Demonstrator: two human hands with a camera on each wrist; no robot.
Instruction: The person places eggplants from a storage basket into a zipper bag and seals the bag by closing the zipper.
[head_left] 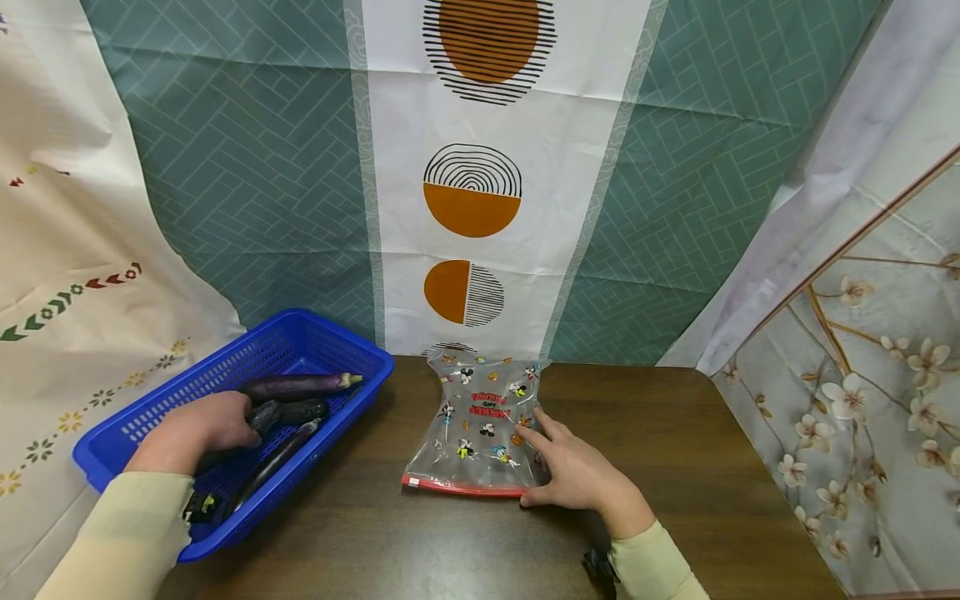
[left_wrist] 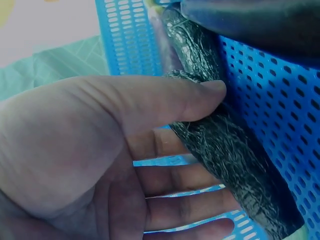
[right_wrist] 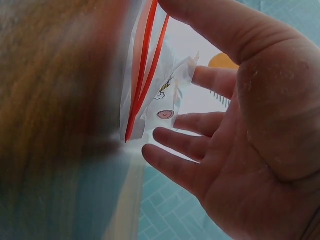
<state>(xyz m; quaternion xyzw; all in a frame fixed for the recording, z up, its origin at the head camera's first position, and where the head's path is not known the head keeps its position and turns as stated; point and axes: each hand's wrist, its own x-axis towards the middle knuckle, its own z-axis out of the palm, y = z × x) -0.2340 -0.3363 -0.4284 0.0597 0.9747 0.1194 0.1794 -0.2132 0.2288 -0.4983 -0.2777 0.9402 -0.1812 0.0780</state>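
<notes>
In the head view my left hand (head_left: 197, 427) reaches into a blue plastic basket (head_left: 347, 348). Its thumb and fingers grip a dark green, rough-skinned cucumber (left_wrist: 235, 155), seen closely in the left wrist view. Another cucumber (head_left: 303, 411) lies just beyond it. Purple eggplants (head_left: 294, 387) rest around them, one along the basket's near side. My right hand (head_left: 579, 472) lies spread at the right edge of a clear zip bag (head_left: 480, 450) with cartoon prints. Its thumb is by the red zip strip (right_wrist: 145, 75), and the fingers are loosely extended. The bag's layers part slightly at the strip.
The brown wooden table (head_left: 337, 533) carries the basket at left and the bag at centre. A green and white patterned cloth (head_left: 495, 125) hangs behind. Cream fabric (head_left: 90, 275) borders the left, and flowered fabric (head_left: 862, 450) the right.
</notes>
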